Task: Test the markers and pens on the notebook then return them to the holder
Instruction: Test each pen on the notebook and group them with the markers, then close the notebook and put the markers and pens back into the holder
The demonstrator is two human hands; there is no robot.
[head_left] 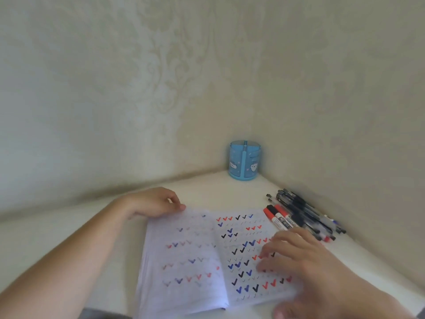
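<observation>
An open notebook (207,256) lies on the white table, its pages covered with red, blue and black check marks. My left hand (154,202) rests at the notebook's top left corner, fingers loosely curled on the page edge. My right hand (296,256) lies on the right page with fingers spread, holding nothing. Two red-capped markers (277,217) lie at the notebook's upper right corner. Beside them sits a pile of several pens (303,214). The blue holder (245,160) stands upright in the far corner and looks empty.
Patterned walls meet in a corner right behind the holder. The white table (76,226) stretches to the left of the notebook. Its right edge runs close past the pens.
</observation>
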